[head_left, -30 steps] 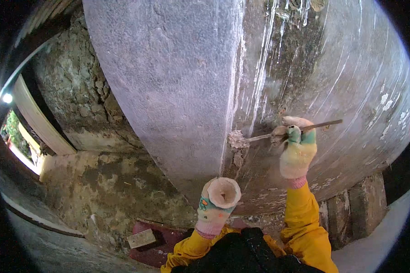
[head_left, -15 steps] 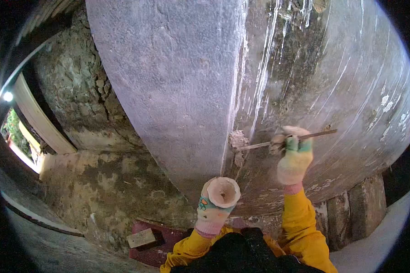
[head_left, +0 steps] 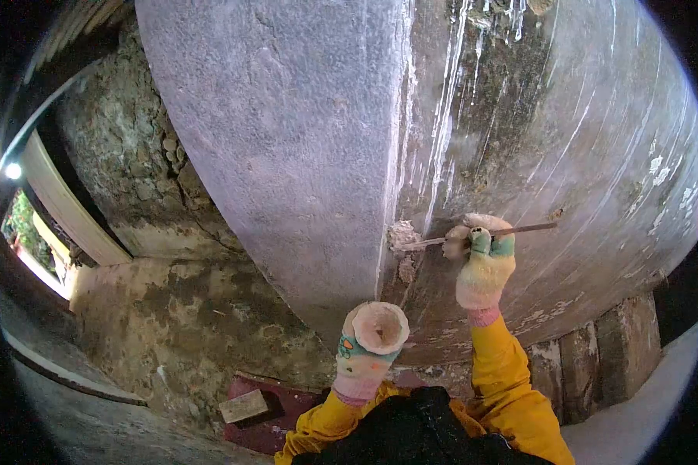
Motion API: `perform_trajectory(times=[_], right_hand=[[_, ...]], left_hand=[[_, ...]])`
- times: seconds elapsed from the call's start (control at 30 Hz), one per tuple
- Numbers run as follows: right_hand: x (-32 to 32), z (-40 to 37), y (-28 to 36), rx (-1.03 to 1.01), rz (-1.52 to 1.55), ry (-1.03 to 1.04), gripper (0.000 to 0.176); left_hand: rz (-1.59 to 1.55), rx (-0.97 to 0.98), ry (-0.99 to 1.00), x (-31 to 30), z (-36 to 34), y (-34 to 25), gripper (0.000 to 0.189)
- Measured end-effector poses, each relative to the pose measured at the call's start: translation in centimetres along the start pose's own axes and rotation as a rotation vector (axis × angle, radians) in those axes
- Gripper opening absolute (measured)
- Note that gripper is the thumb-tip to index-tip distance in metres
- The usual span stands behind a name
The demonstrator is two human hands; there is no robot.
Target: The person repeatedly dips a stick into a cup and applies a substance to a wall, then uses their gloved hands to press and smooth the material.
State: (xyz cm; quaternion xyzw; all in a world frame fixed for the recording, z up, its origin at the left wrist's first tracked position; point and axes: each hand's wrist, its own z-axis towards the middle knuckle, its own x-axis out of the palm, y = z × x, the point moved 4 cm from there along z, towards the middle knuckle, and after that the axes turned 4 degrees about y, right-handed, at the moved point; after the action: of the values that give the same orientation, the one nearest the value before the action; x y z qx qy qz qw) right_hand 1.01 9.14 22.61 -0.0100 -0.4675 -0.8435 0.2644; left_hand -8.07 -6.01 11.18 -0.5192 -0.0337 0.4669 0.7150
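Note:
Both my hands wear pale, stained gloves with pink cuffs. My left hand [head_left: 362, 363], low in the centre, is wrapped round a round whitish cup [head_left: 380, 328] whose opening faces up. My right hand [head_left: 485, 260] grips a thin tool [head_left: 527, 228] held nearly level. The tool's left tip touches or lies very near a rough whitish patch [head_left: 403, 235] on the wall [head_left: 318, 170], beside the corner edge. A smaller patch [head_left: 406, 270] sits just below it. Glove fingers hide the tool's middle.
A wooden block [head_left: 243, 407] lies on a dark red board [head_left: 283, 422] at the lower left. White drips run down the stained wall to the right of the corner. Wooden posts [head_left: 628, 349] stand at the lower right, and a bright opening [head_left: 35, 232] is at far left.
My right hand and the tool have shifted left and slightly down. My left hand with the cup has hardly moved. The view has shifted slightly.

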Motion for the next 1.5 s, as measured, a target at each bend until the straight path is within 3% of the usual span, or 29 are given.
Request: perform_trajectory(times=[0.07, 0.17, 0.23, 0.37, 0.43, 0.47, 0.53, 0.73, 0.87, 0.93, 1.03, 1.17, 1.23, 1.37, 1.43, 1.5], right_hand=[[0.1, 0.1, 0.3, -0.005, 0.008, -0.006, 0.016], [0.0, 0.0, 0.7, -0.045, 0.007, -0.031, 0.016], [0.3, 0.2, 0.7, -0.071, -0.056, 0.035, 0.017], [0.6, 1.0, 0.9, -0.048, 0.016, 0.054, 0.017], [0.8, 1.2, 1.6, -0.051, 0.017, 0.031, 0.017], [0.9, 1.3, 1.8, -0.052, 0.018, 0.011, 0.017], [1.1, 1.7, 1.7, -0.059, -0.033, 0.044, 0.015], [1.4, 2.8, 1.6, -0.019, -0.048, 0.124, 0.015], [2.3, 3.4, 2.8, -0.032, 0.009, 0.16, 0.011], [2.4, 3.5, 3.2, -0.038, -0.05, 0.161, 0.012], [2.4, 4.0, 3.0, -0.017, -0.107, 0.198, 0.013], [3.0, 3.9, 3.1, -0.029, -0.071, 0.207, 0.014], [2.9, 3.9, 3.3, -0.015, -0.056, 0.221, 0.014], [3.0, 4.0, 3.2, 0.005, -0.151, 0.249, 0.014], [3.2, 4.0, 3.1, 0.005, -0.107, 0.254, 0.014], [3.0, 3.9, 2.9, 0.008, -0.063, 0.258, 0.014]], left_hand=[[-0.053, -0.034, 0.015, -0.2, 0.2, -0.2, 0.045], [0.187, 0.08, -0.003, -1.2, 0.5, -2.2, 0.043], [-0.394, -0.174, 0.015, -0.6, 0.3, -1.5, 0.04], [-0.475, -0.242, -0.067, -0.8, 0.2, -1.6, 0.038], [-0.01, -0.038, 0.075, -0.8, 0.5, -1.6, 0.038], [-0.01, -0.038, 0.076, -0.5, 0.3, -1.1, 0.038], [-0.361, -0.151, 0.05, 0.3, -0.4, 0.5, 0.039], [-0.272, -0.188, 0.172, 1.1, -0.6, 1.7, 0.033], [-0.356, -0.208, 0.075, 0.7, -0.7, 1.6, 0.038], [-0.101, -0.029, -0.034, 0.1, -0.2, 0.6, 0.047], [-0.088, -0.085, 0.004, 1.1, -0.7, 2.5, 0.049], [-0.182, -0.074, 0.005, 0.3, -0.1, 0.7, 0.046], [-0.039, -0.064, 0.04, -0.9, 0.6, -1.7, 0.05], [0.023, -0.06, -0.009, -0.6, 0.4, -0.8, 0.049], [0.197, 0.042, 0.048, -0.8, 0.9, -1.8, 0.049], [0.086, -0.009, 0.027, -0.5, 0.7, -1.4, 0.049]])
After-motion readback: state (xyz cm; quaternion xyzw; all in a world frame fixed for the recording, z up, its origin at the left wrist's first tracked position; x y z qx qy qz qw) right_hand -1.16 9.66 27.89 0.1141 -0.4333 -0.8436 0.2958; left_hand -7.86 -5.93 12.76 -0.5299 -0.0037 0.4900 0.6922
